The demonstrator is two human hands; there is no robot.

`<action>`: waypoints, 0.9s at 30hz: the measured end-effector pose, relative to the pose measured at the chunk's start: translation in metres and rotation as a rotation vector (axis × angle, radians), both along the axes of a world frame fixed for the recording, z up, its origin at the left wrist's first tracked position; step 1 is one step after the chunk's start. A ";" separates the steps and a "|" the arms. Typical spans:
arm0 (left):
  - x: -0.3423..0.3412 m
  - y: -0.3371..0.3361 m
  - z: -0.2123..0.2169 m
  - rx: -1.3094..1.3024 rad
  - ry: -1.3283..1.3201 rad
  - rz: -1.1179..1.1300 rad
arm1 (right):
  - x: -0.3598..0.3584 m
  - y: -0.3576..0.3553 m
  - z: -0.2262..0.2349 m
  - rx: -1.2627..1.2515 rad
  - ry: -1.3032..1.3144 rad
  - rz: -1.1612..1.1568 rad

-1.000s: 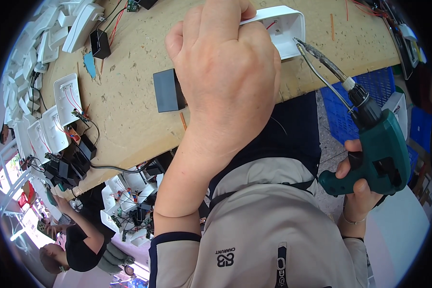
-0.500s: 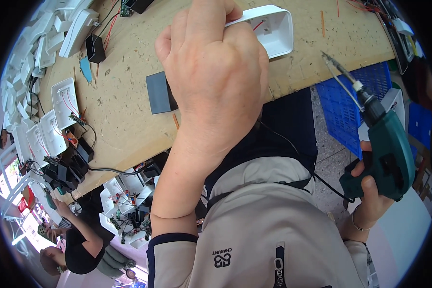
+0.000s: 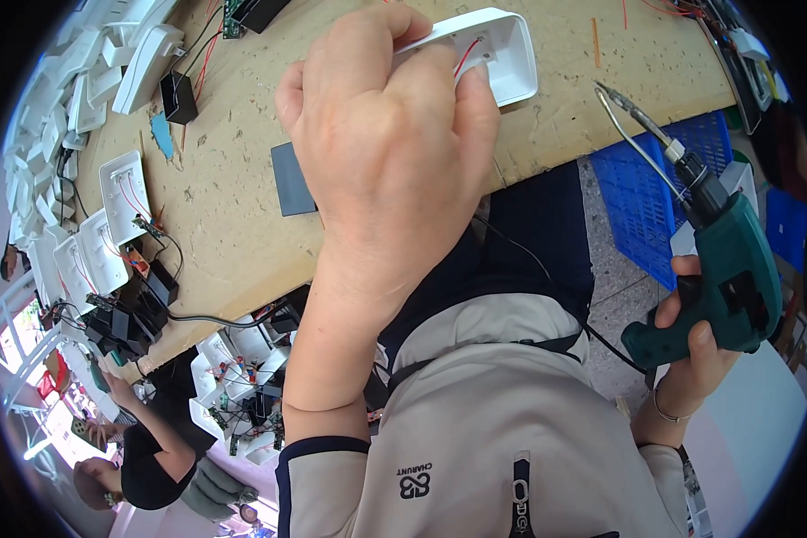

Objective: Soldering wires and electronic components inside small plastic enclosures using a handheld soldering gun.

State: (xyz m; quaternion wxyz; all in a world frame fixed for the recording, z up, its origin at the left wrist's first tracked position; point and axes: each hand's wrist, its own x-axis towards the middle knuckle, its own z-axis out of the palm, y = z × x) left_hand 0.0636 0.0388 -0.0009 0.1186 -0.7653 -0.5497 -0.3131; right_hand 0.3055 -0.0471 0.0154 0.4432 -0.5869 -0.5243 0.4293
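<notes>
My left hand (image 3: 386,134) is closed round the near-left side of a white plastic housing (image 3: 514,63) above the table. Its thumb reaches into the open housing, beside a short red wire (image 3: 467,56) that rises from the inner floor. Whether the fingers also pinch the wire is hidden. Off the table's edge on the right, my right hand (image 3: 695,336) grips a green soldering gun (image 3: 740,269) by its handle, its metal tip pointing up and left, apart from the housing. A dark grey block (image 3: 291,179) lies partly behind my left hand.
White housings with red wires (image 3: 121,193) and black boxes (image 3: 125,314) crowd the table's left edge. A pile of white housings (image 3: 81,81) lies farther back. A blue crate (image 3: 641,197) stands below the right edge. Another person (image 3: 157,457) sits at lower left.
My left hand and the housing have shifted slightly left, and the thumb now shows inside the housing. The soldering gun has moved a little up, its tip slightly left.
</notes>
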 end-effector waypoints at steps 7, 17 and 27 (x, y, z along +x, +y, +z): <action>-0.015 -0.008 -0.014 0.121 -0.192 -0.056 | -0.006 0.009 -0.028 -0.032 0.605 0.134; 0.001 -0.030 -0.032 0.025 0.140 0.107 | -0.066 0.077 -0.051 -0.187 1.262 0.418; 0.002 -0.027 -0.026 -0.023 0.089 0.091 | -0.088 0.088 -0.043 -0.271 1.319 0.207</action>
